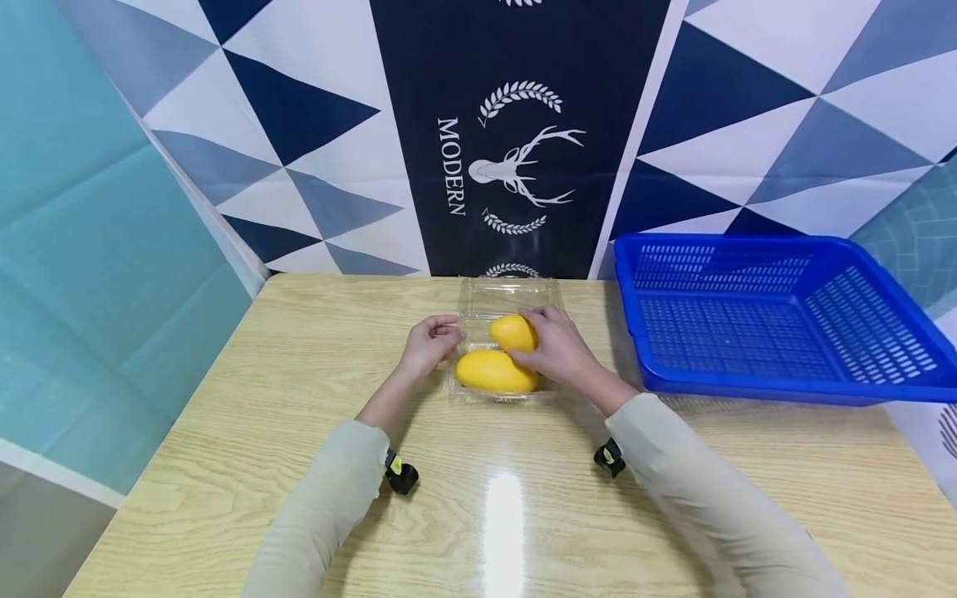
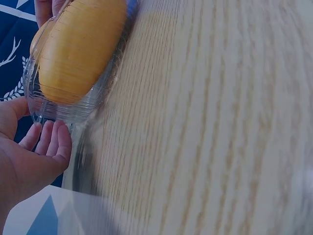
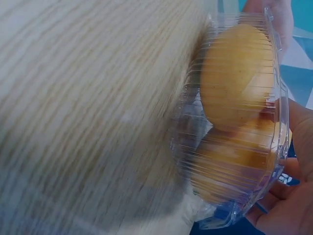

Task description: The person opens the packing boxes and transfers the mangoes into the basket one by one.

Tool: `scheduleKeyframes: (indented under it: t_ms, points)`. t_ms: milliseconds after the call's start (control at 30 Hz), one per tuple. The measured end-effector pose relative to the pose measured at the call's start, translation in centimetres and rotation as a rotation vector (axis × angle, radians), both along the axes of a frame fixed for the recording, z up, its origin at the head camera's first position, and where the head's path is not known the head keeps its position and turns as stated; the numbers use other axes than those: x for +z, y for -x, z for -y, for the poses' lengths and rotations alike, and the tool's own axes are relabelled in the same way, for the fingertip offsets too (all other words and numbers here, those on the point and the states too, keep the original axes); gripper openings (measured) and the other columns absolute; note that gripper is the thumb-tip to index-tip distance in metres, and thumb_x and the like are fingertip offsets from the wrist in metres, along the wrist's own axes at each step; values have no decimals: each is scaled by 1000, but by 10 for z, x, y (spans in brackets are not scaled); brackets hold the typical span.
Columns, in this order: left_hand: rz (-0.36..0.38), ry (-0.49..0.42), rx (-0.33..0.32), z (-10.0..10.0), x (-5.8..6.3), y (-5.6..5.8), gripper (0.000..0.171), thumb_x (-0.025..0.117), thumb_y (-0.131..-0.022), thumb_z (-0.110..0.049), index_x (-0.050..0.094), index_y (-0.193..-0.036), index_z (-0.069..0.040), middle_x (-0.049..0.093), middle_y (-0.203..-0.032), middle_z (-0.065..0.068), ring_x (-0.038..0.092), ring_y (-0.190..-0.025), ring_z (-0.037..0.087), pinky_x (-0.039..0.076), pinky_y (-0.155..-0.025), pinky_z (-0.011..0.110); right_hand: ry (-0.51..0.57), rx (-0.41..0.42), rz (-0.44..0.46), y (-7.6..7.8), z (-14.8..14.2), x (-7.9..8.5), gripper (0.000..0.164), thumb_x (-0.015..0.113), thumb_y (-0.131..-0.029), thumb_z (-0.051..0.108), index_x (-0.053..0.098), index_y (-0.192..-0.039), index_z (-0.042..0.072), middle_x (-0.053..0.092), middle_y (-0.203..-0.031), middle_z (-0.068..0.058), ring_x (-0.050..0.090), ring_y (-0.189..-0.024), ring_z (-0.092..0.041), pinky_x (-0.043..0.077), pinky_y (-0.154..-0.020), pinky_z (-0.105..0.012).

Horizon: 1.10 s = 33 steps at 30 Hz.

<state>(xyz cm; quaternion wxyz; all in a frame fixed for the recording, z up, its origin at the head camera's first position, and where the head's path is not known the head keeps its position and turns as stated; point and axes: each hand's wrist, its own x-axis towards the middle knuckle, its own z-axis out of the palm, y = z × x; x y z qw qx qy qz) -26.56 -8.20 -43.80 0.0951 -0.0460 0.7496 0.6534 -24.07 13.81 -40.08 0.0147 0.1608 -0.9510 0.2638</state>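
Observation:
A clear plastic clamshell box stands on the table with its lid folded open toward the wall. One long yellow mango lies across the near side of the box. Behind it is a second mango, gripped at its right side by my right hand, thumb in front and fingers behind. My left hand pinches the box's left edge; in the left wrist view its fingertips are against the ribbed end wall. Through the ribbed side in the right wrist view, both mangoes show close together.
On the right of the wooden table stands a blue plastic basket. A patterned cloth wall rises right behind the table's far edge. Small black wrist cameras hang from both sleeves.

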Motion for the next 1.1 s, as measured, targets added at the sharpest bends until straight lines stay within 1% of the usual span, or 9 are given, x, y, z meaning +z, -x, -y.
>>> scheduleKeyframes:
  t_ms: [133, 333, 567, 700, 833, 933, 1000, 1100]
  points:
    - [0, -2, 8, -1, 0, -1, 43, 64, -86, -11, 53, -126, -3, 60, -107, 10, 58, -77, 12, 51, -67, 20, 11, -5, 14, 1, -1, 0, 73, 73, -76, 37, 47, -135, 2, 51, -120, -16, 46, -107, -29, 42, -93, -43]
    - [-7, -27, 23, -2, -1, -1, 43, 64, -86, -8, 53, -126, -1, 61, -105, 10, 58, -76, 10, 51, -67, 19, 64, -19, 22, 0, -3, -3, 72, 74, -75, 37, 48, -133, 3, 50, -119, -14, 45, -105, -27, 44, -93, -42]
    - [-17, -61, 53, -4, -3, -1, 40, 63, -86, -5, 54, -125, 0, 61, -97, 7, 55, -71, 10, 49, -63, 18, 126, -21, -2, -1, -6, -5, 71, 75, -75, 36, 49, -131, 2, 52, -120, -15, 48, -106, -28, 45, -93, -44]
    - [-20, -66, 72, -5, -3, -2, 39, 63, -86, -5, 55, -123, 1, 60, -94, 4, 55, -70, 10, 48, -61, 17, 189, -35, 22, -1, -8, -6, 72, 75, -76, 36, 47, -133, 3, 50, -120, -15, 48, -105, -28, 46, -92, -44]
    - [-24, -61, 81, -6, -2, -3, 38, 62, -86, -5, 55, -123, 1, 59, -90, 2, 55, -70, 11, 47, -59, 16, 285, -54, 64, -1, -8, -6, 71, 75, -76, 33, 45, -135, 6, 49, -117, -13, 50, -102, -27, 49, -88, -42]
    - [-24, -62, 86, -6, -3, -3, 37, 62, -86, -5, 56, -121, -1, 59, -91, 2, 55, -71, 12, 47, -59, 16, 353, -68, 90, 0, -7, -6, 70, 75, -76, 30, 44, -134, 6, 48, -118, -12, 52, -104, -29, 50, -89, -42]
    - [-22, -64, 89, -6, -2, -3, 36, 62, -86, -5, 57, -121, -2, 59, -92, 2, 55, -71, 11, 47, -59, 16, 379, -77, 100, 0, -7, -6, 70, 75, -76, 29, 44, -134, 6, 47, -120, -12, 52, -106, -30, 50, -90, -42]
    - [-20, -65, 86, -6, -2, -3, 36, 63, -86, -5, 57, -121, -2, 59, -94, 3, 54, -70, 10, 47, -59, 16, 390, -85, 103, 1, -6, -8, 70, 74, -76, 28, 43, -135, 6, 48, -123, -12, 53, -107, -30, 50, -91, -42]
